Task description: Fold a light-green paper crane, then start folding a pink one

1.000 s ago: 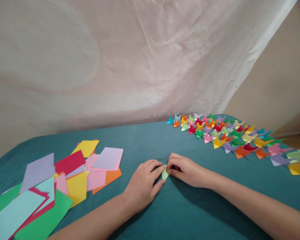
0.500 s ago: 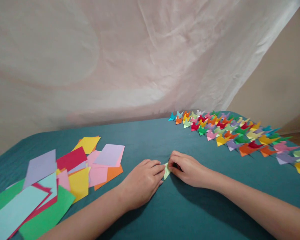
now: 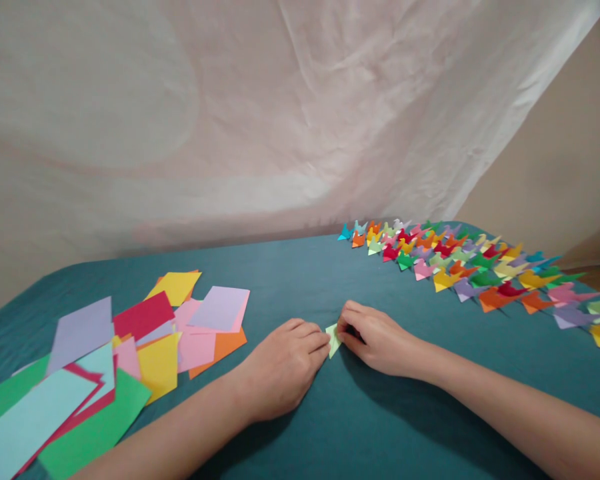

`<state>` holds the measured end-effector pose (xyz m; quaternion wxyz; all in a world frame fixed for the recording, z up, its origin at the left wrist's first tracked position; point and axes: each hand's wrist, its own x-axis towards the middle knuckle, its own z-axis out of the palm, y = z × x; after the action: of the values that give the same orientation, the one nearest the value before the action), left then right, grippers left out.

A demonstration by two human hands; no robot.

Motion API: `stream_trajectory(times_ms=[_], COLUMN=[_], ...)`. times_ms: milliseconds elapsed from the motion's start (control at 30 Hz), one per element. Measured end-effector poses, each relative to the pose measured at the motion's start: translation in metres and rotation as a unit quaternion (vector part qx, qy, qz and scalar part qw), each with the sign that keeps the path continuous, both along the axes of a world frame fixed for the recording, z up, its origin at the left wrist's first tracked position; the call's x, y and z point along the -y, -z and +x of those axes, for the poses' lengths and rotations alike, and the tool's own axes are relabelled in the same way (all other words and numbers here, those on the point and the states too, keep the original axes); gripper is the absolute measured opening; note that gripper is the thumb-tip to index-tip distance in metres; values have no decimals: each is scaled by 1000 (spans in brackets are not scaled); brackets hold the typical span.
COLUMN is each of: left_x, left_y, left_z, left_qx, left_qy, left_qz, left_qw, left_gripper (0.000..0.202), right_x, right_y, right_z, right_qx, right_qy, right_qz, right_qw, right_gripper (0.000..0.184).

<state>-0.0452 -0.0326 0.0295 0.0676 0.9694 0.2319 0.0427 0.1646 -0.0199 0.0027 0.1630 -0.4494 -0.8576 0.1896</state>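
Pale green paper (image 3: 334,341), small and apparently folded, lay on the teal table (image 3: 290,273) between the two hands. The right hand (image 3: 380,339) had thumb and forefinger closed on its right side; the left hand (image 3: 287,370) lay low, fingers together and bent, tips at the left edge, though whether it gripped could not be told. Sound creasing appeared to call for steady left-hand pressure and a short, even pinch. Loose sheets (image 3: 160,363) lay left, folded birds (image 3: 497,299) right; open room ran between them toward the far edge.
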Motion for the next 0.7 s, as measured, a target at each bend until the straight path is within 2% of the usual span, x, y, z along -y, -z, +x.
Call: stream_trajectory(times_ms=[100,267,433,700], left_x=[-3,-10,-15,-16], left_y=[7,19,22,19], left_z=[3,5,6,3], left_qx=[56,148,172,195], left_qy=[-43,-107,-115,-98], left_qz=[-50,-134,-161,-181], left_qw=[996,974,965,959], left_gripper=[25,29,21,16], right_x=[-1,-3,-5,-5], right_y=[-1,-2,0,-4], right_z=[2,9,15,16], right_qx=[-8,-40,-68,-99], right_qy=[-14,-48,-83,-114], right_qz=[-5,-28,-55,-69], right_qw=[1000,998,993,986], right_gripper=[9,6,6,8])
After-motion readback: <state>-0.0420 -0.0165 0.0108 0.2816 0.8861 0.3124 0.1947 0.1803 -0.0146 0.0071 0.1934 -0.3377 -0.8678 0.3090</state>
